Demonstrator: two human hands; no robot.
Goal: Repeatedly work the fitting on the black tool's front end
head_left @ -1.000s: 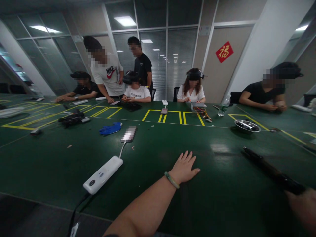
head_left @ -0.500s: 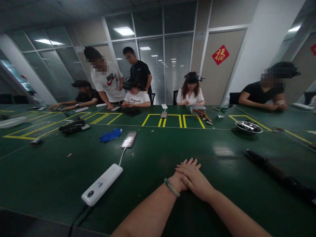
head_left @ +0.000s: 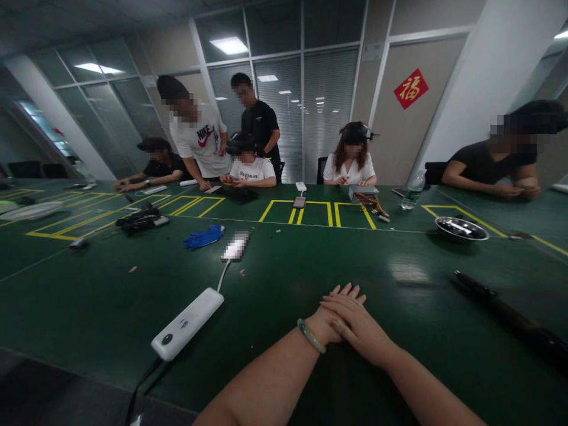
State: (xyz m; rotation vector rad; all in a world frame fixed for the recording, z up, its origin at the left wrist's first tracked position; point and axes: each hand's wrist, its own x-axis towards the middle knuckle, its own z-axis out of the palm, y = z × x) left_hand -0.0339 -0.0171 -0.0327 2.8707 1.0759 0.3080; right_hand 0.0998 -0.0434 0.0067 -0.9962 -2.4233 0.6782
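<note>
My left hand (head_left: pixel 325 325) rests on the green tabletop (head_left: pixel 275 266), a green bangle (head_left: pixel 311 336) round its wrist. Its fingers are stretched out and partly covered. Across its back lies my right hand (head_left: pixel 364 329), flat, with the fingers extended and a thin ring on one of them. Neither hand holds an object. To their left is a white elongated device (head_left: pixel 189 324) with a round dark button, joined by a short white cable to a phone (head_left: pixel 235 246) with a blurred screen. On the right lies a long dark tool-like object (head_left: pixel 501 305), its kind unclear.
A blue glove (head_left: pixel 205 236) and a bundle of black gear (head_left: pixel 139 219) lie on the left. A shiny metal bowl (head_left: pixel 461 229) and a plastic bottle (head_left: pixel 413 189) stand on the right. Several people sit or stand across the table, one behind a metal box with coloured wires (head_left: pixel 373 204).
The view has shifted slightly left, so most things appear a little further right. My hands keep the same stacked pose.
</note>
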